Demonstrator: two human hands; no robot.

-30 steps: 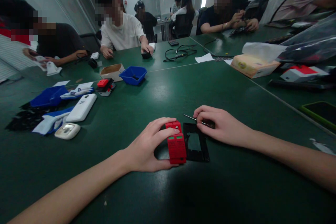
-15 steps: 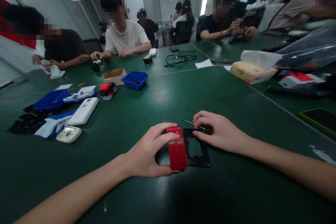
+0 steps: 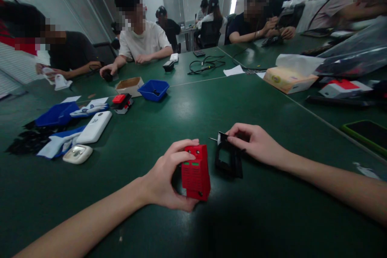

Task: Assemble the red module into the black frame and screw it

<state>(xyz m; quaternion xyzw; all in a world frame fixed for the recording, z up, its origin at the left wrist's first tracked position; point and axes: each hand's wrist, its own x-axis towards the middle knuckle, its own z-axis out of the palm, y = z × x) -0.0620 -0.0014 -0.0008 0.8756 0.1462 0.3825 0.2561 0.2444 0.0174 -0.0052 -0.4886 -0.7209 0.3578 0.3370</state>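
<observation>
Tool (image 3: 213, 139) (mostly hidden) behind frame (image 3: 238, 164)

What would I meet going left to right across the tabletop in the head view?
Cream oval case, red-topped module, blue tray, red module in the left hand, black frame, tissue pack, green-edged phone.

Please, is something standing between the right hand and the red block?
Yes: the black frame that the right hand holds, and a thin metal tip beside it. The left hand holds the red block directly.
</observation>
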